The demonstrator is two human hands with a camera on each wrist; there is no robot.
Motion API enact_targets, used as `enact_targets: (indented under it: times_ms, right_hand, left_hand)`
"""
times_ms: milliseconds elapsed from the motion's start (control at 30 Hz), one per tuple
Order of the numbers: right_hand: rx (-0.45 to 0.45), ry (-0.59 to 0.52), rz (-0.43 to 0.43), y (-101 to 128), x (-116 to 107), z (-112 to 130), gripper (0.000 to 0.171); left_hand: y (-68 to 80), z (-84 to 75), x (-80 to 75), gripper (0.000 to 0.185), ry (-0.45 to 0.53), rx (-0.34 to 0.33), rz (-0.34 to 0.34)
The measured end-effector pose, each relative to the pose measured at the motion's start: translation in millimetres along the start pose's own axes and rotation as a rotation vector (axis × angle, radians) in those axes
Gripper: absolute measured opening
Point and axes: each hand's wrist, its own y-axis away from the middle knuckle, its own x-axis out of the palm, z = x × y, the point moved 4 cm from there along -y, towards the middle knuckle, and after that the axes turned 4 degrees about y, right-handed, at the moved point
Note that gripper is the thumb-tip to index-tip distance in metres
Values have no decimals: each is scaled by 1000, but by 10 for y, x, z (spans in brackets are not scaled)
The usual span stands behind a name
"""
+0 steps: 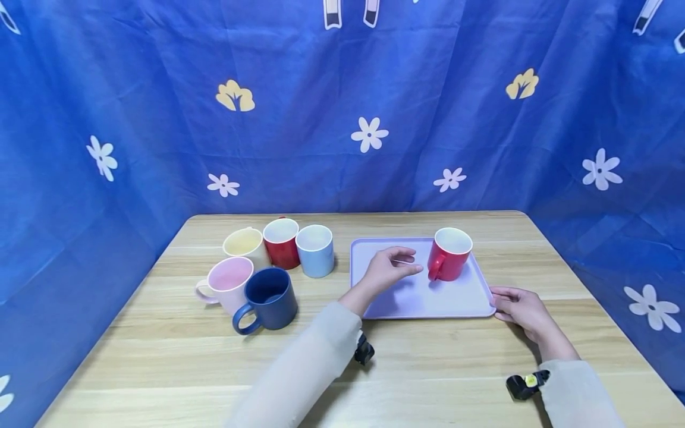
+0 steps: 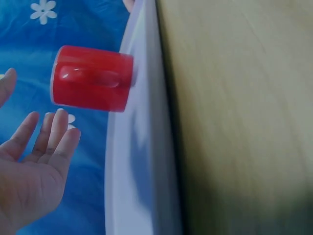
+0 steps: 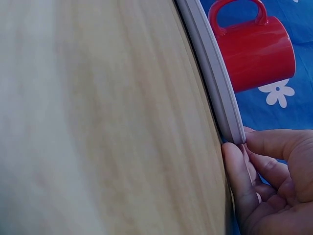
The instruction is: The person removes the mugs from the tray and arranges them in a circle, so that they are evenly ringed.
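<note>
**Red mug on a lilac tray, one hand open beside it, the other at the tray's corner**

Seen from above: a red mug (image 1: pixel 449 254) standing upright on the far right part of a lilac tray (image 1: pixel 417 297), handle turned toward the left hand (image 1: pixel 389 268). Left hand hovering over the tray just beside that handle, fingers straight and relaxed, holding nothing; in the left wrist view, the same open palm (image 2: pixel 29 171) apart from the mug (image 2: pixel 92 78). Right hand (image 1: pixel 521 309) at the tray's near right corner, fingers curled against the rim; in the right wrist view, thumb and fingertips (image 3: pixel 239 181) pinching the tray's edge (image 3: pixel 215 93).

Mug likely glazed ceramic: stiff, fairly heavy for its size, smooth and somewhat slippery, liable to chip or break if dropped. Best taken by the handle loop or round the body. Tray likely thin, light plastic with a low raised rim; easy to slide, so worth steadying at a corner.

To the left on the table (image 1: pixel 428 368), a cluster of five more mugs: pale yellow mug (image 1: pixel 245 245), second red mug (image 1: pixel 281 241), light blue mug (image 1: pixel 316 249), pink mug (image 1: pixel 229 283) and dark blue mug (image 1: pixel 270 297), close together, some touching. Surface pale wood-grain, flat and smooth. Behind and on both sides, a blue curtain (image 1: pixel 342 107) printed with white flowers and yellow tree shapes. Pale sleeves on both arms, small black cameras at the wrists.
</note>
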Motion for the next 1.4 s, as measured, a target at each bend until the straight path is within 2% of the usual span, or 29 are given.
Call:
enact_targets:
  times_ms: [300,567,1000,1400]
  right_hand:
    - [-5,-4,8,15,-10,19,49]
    - [1,13,1,1,-15,8,48]
    - [-5,-2,0,-17,-21,-5,49]
    - [-9,-1,2,-35,-11,-33,49]
  left_hand:
    - [-141,55,249,44,-31,-60,-31]
    - [-201,119,403,29,11,-87,-40]
    - [-246,158,543,28,-52,-101,-75]
    - [-249,170,576,14,-102,-57,-108]
